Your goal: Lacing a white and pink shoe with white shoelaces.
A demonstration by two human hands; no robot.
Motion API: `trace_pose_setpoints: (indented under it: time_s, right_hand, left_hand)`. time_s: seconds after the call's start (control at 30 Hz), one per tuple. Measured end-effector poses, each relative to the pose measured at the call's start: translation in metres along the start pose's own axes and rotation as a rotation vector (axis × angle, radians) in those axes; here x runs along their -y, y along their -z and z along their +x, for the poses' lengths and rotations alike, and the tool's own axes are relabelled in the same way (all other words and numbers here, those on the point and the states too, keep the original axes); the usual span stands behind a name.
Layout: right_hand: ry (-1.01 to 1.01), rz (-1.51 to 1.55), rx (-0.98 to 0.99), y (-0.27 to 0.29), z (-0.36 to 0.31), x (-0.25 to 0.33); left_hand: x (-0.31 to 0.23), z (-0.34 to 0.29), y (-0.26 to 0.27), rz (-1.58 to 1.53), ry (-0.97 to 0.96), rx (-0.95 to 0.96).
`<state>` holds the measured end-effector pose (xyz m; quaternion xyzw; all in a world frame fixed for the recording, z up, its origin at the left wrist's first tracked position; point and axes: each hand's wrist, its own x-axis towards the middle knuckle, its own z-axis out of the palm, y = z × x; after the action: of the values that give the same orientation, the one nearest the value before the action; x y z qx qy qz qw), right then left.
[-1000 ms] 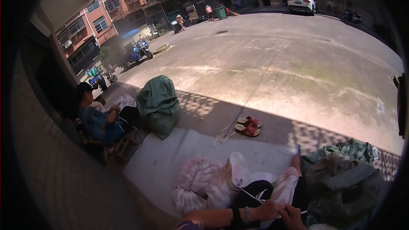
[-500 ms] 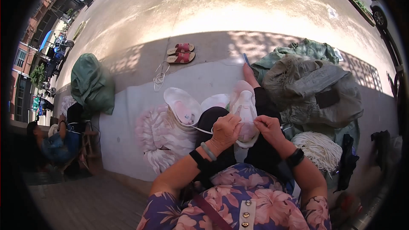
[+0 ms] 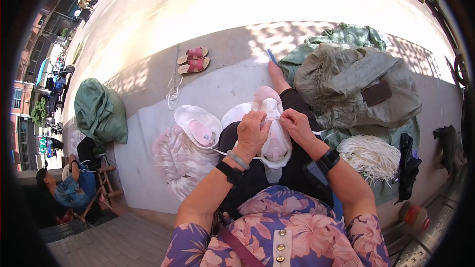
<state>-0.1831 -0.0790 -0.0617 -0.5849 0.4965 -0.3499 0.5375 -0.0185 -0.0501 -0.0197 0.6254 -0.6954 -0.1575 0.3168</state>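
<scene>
A pink and white sneaker (image 3: 278,143) rests on my lap, its toe pointing away from me. My left hand (image 3: 252,131) is closed in a pinch at the left side of the lacing, and my right hand (image 3: 298,124) pinches at the right side. Both seem to grip a thin white shoelace (image 3: 273,118) across the tongue; much of it is hidden by fingers. To the left, a white shoe piece with a pink insole (image 3: 200,132) lies against a stacked pile of pink and white shoe uppers (image 3: 182,164). A white cord (image 3: 225,153) runs past my left wrist.
At right, a heap of white laces (image 3: 368,157) sits below large grey-green sacks (image 3: 354,81). Pink sandals (image 3: 194,65) stand ahead, beyond the pale ground sheet (image 3: 143,168). A green sack (image 3: 101,111) and a seated person (image 3: 76,185) are at left.
Both hands have moved slightly farther up the shoe toward its toe, still pinched. The whole view has shifted a little; the sandals and shoe appear farther left.
</scene>
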Motion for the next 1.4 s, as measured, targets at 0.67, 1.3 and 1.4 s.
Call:
trace_pose_setpoints:
  time_s: [0.67, 1.3, 1.4]
  right_hand:
    - [0.053, -0.102, -0.040, -0.001, 0.003, 0.004]
    - [0.101, -0.047, -0.095, -0.010, 0.004, 0.004]
    - [0.102, 0.014, -0.072, -0.011, 0.003, 0.004]
  left_hand:
    - [0.000, 0.004, -0.009, 0.196, -0.154, 0.056]
    - [0.005, 0.003, -0.014, 0.108, -0.121, -0.034]
    - [0.007, 0.001, -0.013, 0.068, -0.125, -0.038]
